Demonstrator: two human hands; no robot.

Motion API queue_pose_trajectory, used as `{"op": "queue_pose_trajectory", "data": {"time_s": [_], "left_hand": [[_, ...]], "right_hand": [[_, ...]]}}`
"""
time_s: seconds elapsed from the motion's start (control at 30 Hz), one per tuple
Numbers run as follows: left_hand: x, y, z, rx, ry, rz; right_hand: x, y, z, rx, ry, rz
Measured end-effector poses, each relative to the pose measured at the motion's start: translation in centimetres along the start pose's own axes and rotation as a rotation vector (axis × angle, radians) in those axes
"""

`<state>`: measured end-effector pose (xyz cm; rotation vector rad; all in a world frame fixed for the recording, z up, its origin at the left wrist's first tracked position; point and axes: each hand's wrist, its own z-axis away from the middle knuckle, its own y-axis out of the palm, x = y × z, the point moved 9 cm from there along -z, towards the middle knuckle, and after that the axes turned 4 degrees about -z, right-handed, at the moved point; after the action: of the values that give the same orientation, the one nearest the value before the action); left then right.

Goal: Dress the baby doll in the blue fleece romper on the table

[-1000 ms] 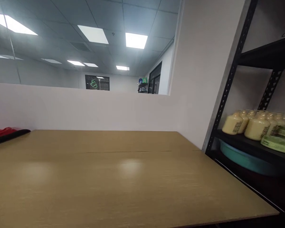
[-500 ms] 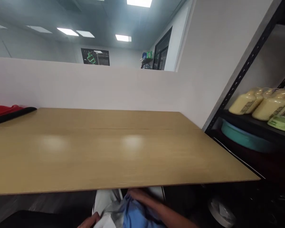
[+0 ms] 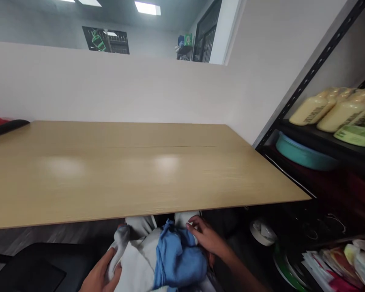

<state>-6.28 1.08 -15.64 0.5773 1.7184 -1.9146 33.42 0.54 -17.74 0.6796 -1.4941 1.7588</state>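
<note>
Several cream bottles (image 3: 342,109) and a teal basin (image 3: 304,153) sit on black shelves (image 3: 322,141) at right; wide tabletop (image 3: 140,174) stretches ahead, near edge above the knees (image 3: 140,227). I see the left hand (image 3: 99,273) grasping grey cloth (image 3: 121,241), the right hand (image 3: 207,238) angled inward beside blue cloth (image 3: 179,259) in the lap, grip unclear to me.

One cloth (image 3: 181,259) is blue, the tabletop (image 3: 127,178) light brown.
</note>
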Motion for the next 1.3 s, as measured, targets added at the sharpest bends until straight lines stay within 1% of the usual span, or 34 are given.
{"op": "queue_pose_trajectory", "data": {"time_s": [0.07,0.1,0.17,0.23,0.33,0.5,0.67,0.77,0.93,1.03,1.1,1.2,1.3], "left_hand": [[-0.3,0.0,-0.1,0.004,0.003,-0.011],[-0.6,-0.1,-0.2,0.003,0.007,-0.015],[-1.1,-0.1,-0.4,0.007,0.017,-0.019],[-1.5,-0.1,-0.5,0.020,0.019,-0.021],[-1.5,0.0,-0.6,0.046,0.011,-0.023],[-1.1,-0.3,0.0,0.047,-0.004,-0.039],[-1.0,0.1,0.1,0.069,0.009,-0.066],[-0.9,0.4,-0.1,0.074,0.030,-0.084],[-0.7,0.3,-0.4,0.061,0.060,-0.090],[-0.7,0.4,-0.5,0.063,0.065,-0.097],[-0.8,0.4,-0.6,0.069,0.068,-0.099],[-0.8,0.5,-0.6,0.078,0.066,-0.104],[-0.8,0.5,-0.6,0.086,0.057,-0.115]], "right_hand": [[-0.5,-1.0,1.7,-0.123,0.076,0.225],[-0.5,-0.8,2.3,-0.140,0.115,0.315],[-0.1,0.7,3.2,-0.101,0.171,0.416],[0.7,2.2,3.7,-0.069,0.199,0.474],[1.5,3.3,4.1,-0.061,0.222,0.545],[0.8,3.1,5.2,-0.043,0.234,0.604],[-0.5,3.4,5.4,-0.007,0.263,0.636],[-1.0,3.8,4.6,-0.043,0.250,0.580],[-1.6,4.1,3.2,-0.133,0.094,0.374],[-2.6,3.5,3.1,-0.261,0.056,0.257],[-2.8,3.4,3.0,-0.328,-0.009,0.122],[-2.9,4.0,2.6,-0.326,-0.097,-0.052],[-3.0,4.3,2.4,-0.306,-0.125,-0.131]]}}
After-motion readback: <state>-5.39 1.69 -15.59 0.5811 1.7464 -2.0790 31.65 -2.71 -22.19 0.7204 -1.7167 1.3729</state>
